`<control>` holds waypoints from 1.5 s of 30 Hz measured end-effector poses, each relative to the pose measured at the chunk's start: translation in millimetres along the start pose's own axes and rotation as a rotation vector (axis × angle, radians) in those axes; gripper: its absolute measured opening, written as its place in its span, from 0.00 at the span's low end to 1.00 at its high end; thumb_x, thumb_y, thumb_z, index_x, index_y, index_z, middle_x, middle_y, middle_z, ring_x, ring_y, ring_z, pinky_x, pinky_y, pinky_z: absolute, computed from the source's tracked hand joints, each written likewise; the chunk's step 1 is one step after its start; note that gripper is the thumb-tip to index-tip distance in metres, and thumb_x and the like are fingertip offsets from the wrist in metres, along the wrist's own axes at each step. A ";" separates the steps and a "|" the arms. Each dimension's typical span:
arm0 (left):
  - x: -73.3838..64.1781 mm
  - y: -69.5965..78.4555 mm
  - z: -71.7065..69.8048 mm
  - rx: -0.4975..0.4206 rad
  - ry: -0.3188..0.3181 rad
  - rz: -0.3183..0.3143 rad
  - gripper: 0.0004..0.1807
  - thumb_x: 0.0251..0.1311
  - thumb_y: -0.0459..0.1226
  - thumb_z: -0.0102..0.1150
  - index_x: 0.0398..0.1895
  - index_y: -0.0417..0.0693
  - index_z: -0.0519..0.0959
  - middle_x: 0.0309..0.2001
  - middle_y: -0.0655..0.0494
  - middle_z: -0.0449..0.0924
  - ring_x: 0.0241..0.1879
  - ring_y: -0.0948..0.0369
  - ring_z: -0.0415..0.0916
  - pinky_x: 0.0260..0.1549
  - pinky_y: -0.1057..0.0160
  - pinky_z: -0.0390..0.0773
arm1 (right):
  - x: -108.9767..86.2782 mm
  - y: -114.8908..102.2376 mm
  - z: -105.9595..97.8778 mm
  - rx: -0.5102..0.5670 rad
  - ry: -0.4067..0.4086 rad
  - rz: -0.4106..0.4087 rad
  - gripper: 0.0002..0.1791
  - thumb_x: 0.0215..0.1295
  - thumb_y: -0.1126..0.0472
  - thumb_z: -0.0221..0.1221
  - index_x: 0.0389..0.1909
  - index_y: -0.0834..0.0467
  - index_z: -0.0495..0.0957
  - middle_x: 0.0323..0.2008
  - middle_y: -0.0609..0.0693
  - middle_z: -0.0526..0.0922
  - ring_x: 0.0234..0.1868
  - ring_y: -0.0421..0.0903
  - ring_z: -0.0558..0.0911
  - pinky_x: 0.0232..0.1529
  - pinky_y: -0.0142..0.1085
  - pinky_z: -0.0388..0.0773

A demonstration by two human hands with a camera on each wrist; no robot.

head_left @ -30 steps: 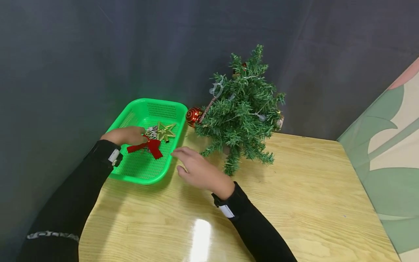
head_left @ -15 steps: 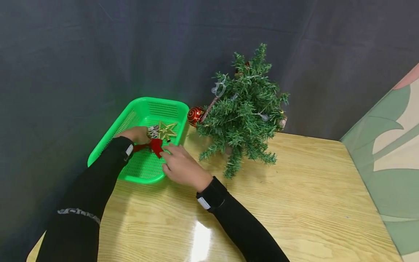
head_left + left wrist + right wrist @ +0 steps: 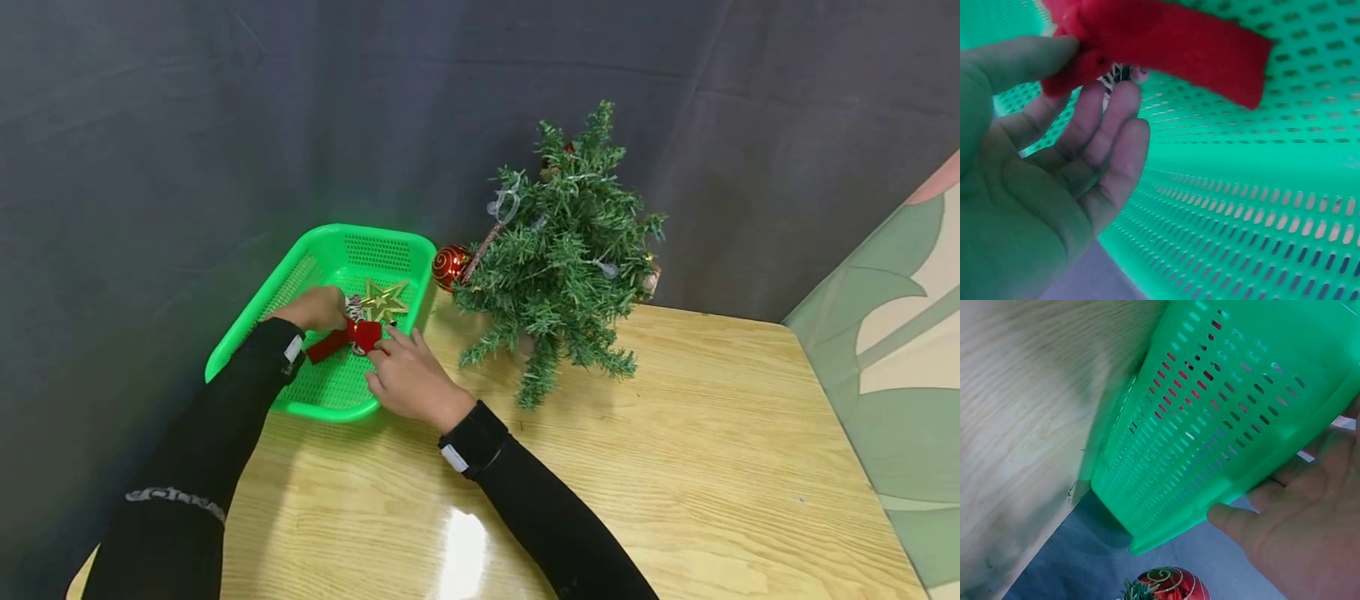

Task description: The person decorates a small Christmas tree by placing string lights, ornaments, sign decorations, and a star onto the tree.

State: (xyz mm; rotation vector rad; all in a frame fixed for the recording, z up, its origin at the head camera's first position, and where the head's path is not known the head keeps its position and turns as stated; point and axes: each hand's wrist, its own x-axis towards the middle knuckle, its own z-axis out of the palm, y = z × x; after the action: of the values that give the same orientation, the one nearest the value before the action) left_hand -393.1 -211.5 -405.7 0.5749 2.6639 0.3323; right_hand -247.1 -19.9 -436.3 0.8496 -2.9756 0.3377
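Observation:
A red ribbon bow [image 3: 365, 335] hangs at the middle of the green plastic basket [image 3: 322, 412]. My left hand [image 3: 315, 309] pinches it between thumb and forefinger. In the left wrist view one tail of the bow [image 3: 1197, 53] stretches right over the perforated floor. My right hand [image 3: 412, 379] reaches over the basket's right rim, its fingers at the bow's right side. Those fingertips are hidden behind the rim in the right wrist view, so their grip is unclear. A gold star [image 3: 384, 301] lies behind the bow, beside a black-and-white patterned item [image 3: 354, 307].
A small artificial Christmas tree [image 3: 558, 258] stands right of the basket. It carries a red ball ornament [image 3: 451, 267] at its left, close to the basket's rim, and a clear hook [image 3: 507, 206]. A dark cloth [image 3: 480, 100] hangs behind the wooden table [image 3: 675, 467].
My right hand has moved left over the basket's rim to the bow. My left hand has shifted right, deeper over the basket, still pinching the bow. The bow has moved slightly right.

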 end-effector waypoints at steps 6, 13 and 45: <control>-15.2 13.1 -14.9 -0.105 0.078 0.105 0.03 0.61 0.28 0.55 0.29 0.38 0.74 0.26 0.50 0.73 0.23 0.59 0.66 0.25 0.61 0.66 | -4.3 -0.4 3.2 0.017 0.134 -0.012 0.21 0.81 0.55 0.49 0.67 0.57 0.77 0.70 0.54 0.74 0.80 0.56 0.60 0.78 0.60 0.55; -65.0 52.6 -29.8 -0.114 0.227 0.210 0.01 0.68 0.28 0.56 0.37 0.37 0.76 0.35 0.41 0.84 0.23 0.55 0.74 0.25 0.59 0.72 | -27.6 -6.1 -21.6 0.052 0.566 -0.117 0.26 0.70 0.65 0.56 0.68 0.64 0.72 0.73 0.63 0.67 0.70 0.56 0.74 0.69 0.42 0.73; -53.5 227.9 24.0 -0.842 0.728 0.665 0.10 0.69 0.32 0.65 0.50 0.42 0.81 0.38 0.47 0.87 0.34 0.58 0.81 0.33 0.61 0.79 | -145.7 68.1 -121.8 -0.340 0.913 0.265 0.16 0.77 0.58 0.58 0.38 0.65 0.87 0.29 0.60 0.84 0.26 0.56 0.77 0.27 0.46 0.81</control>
State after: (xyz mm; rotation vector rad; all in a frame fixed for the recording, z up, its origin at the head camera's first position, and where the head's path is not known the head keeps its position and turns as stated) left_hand -259.8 -29.1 -339.8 1.1635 2.4391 2.0401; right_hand -162.8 138.3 -343.6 0.1670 -2.1708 0.1493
